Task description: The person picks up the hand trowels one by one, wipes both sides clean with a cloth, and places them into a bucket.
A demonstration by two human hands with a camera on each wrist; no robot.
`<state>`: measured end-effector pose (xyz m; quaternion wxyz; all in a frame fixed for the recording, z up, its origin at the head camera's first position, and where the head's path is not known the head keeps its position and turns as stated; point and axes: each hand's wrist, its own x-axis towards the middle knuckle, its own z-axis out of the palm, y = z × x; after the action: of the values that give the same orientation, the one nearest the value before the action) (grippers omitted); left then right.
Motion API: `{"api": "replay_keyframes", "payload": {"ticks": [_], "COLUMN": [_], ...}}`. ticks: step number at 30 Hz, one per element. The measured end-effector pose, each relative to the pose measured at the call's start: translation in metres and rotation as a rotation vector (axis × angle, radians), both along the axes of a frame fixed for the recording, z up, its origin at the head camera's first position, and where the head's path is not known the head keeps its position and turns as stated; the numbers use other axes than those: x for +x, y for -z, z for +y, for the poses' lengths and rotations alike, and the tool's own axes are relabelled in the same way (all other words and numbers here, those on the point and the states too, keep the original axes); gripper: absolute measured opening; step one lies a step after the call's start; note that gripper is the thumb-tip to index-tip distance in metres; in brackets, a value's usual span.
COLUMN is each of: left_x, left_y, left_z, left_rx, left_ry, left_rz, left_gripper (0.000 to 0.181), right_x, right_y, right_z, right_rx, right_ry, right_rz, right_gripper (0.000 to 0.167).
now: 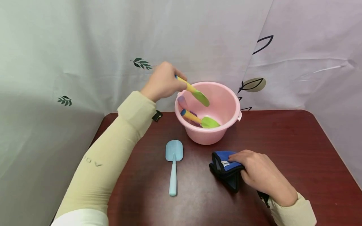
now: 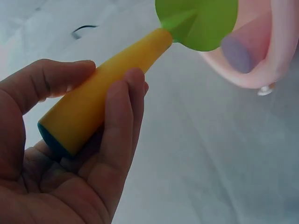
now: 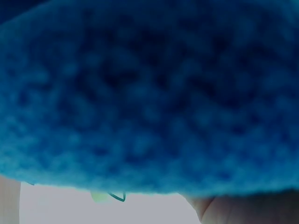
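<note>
My left hand (image 1: 164,81) pinches the yellow handle of a small toy shovel (image 1: 201,98) above the pink bucket (image 1: 205,137). Its green blade points down into the bucket's mouth; in the left wrist view the thumb and fingers lie around the handle (image 2: 110,77). Inside the bucket lie a second yellow-handled shovel with a green blade (image 1: 210,122) and a purple-ended piece (image 1: 182,102), partly hidden. On the table my right hand (image 1: 263,171) grips a folded blue cloth (image 1: 226,156) with black edging. Blurred blue fabric (image 3: 149,102) fills most of the right wrist view.
A light blue toy shovel (image 1: 174,150) lies on the dark red table (image 1: 282,138), in front of the bucket and left of the cloth. Behind the table hangs a pale curtain (image 1: 198,37) with leaf prints. The bucket stands near the table's back edge.
</note>
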<state>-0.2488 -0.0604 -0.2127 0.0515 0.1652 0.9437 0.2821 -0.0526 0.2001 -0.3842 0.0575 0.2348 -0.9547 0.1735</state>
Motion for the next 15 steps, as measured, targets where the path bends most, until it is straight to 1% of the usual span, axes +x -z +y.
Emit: {"api": "replay_keyframes", "payload": {"ticks": [2,6,12,15], "left_x": [-0.007,-0.016,-0.029,-0.032], "left_y": [0.003,0.012,0.03,0.037], "left_z": [0.01,0.027,0.048,0.057], "left_rx": [-0.043,-0.123,-0.22,-0.238], "left_ry": [0.001,0.006,0.023,0.015], "left_rz": [-0.02,-0.041,0.005,-0.019], "left_gripper": [0.026,0.024,0.008,0.004], "right_x": [0.0,0.001,0.0,0.001], "right_y": [0.0,0.0,0.001,0.001], "right_z": [0.0,0.0,0.0,-0.002], "right_rx": [-0.001,0.0,0.004,0.0], "right_ry": [-0.001,-0.003,-0.006,-0.007], "right_rz": [-0.001,-0.001,-0.001,-0.007], "right_gripper": [0.039,0.039,0.04,0.04]}}
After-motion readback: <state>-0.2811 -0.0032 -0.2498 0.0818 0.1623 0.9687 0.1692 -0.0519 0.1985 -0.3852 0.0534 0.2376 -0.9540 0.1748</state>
